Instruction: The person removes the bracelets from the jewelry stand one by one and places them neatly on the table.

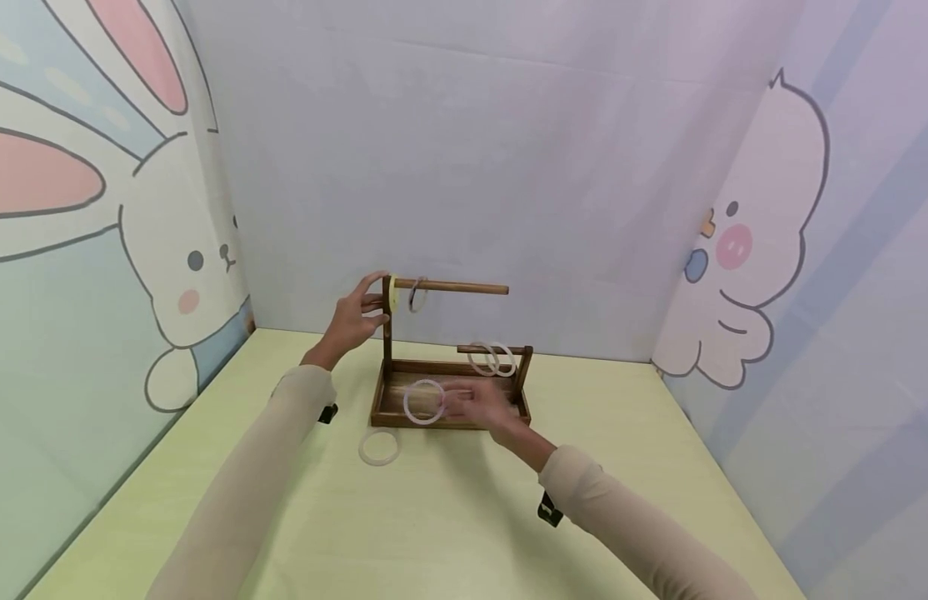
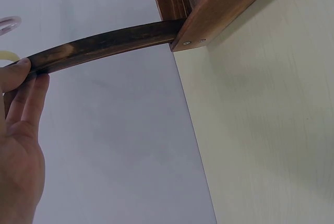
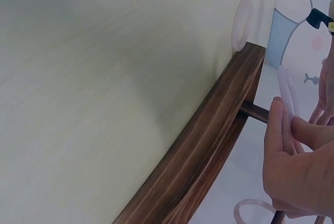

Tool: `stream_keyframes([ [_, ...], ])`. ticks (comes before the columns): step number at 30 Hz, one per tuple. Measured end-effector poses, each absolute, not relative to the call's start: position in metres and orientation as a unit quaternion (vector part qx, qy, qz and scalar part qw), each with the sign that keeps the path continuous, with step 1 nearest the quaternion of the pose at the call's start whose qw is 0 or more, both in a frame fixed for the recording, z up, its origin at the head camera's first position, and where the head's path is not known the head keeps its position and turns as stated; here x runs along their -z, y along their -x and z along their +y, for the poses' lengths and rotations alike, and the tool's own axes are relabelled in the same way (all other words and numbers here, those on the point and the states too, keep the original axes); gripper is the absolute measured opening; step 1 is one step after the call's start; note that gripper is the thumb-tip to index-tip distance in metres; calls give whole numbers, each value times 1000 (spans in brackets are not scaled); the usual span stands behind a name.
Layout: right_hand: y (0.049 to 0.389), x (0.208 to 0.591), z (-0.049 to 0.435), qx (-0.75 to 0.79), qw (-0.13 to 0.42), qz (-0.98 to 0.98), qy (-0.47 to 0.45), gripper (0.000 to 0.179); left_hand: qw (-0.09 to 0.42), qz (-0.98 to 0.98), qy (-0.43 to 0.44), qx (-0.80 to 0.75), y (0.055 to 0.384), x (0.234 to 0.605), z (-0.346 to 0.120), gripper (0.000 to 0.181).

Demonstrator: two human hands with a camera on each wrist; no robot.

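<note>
A dark wooden bangle stand (image 1: 387, 343) has a long upper bar, a short lower bar and a tray base. My left hand (image 1: 351, 322) grips the top of its tall post, thumb and fingers on either side of the wood (image 2: 68, 52). My right hand (image 1: 481, 405), blurred in the head view, pinches a pale lilac bangle (image 3: 286, 89) between thumb and fingers, in front of the tray. On the upper bar hang a yellow bangle (image 1: 393, 297), against the post, and a dark-and-pale bangle (image 1: 412, 300). Two pale bangles (image 1: 512, 362) hang on the lower bar.
Another pale bangle (image 1: 378, 463) lies flat on the light yellow table (image 1: 434, 525), just in front of the tray's left corner. Fabric walls with cartoon animals (image 1: 164, 275) enclose the table at the back and sides.
</note>
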State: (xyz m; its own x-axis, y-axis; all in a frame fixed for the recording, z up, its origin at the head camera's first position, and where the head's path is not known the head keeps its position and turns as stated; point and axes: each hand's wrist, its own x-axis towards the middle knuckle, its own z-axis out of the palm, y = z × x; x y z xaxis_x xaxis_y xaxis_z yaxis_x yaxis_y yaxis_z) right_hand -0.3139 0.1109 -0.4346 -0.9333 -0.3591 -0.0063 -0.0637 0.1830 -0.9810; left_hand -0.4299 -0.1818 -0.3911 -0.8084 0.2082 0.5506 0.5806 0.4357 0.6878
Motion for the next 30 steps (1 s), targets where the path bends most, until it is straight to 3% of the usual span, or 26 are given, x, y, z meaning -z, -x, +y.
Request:
stream_keyframes([
  [30, 300, 479, 106, 629, 166, 747, 137, 35, 196, -824, 236, 477, 430, 391, -182, 88],
])
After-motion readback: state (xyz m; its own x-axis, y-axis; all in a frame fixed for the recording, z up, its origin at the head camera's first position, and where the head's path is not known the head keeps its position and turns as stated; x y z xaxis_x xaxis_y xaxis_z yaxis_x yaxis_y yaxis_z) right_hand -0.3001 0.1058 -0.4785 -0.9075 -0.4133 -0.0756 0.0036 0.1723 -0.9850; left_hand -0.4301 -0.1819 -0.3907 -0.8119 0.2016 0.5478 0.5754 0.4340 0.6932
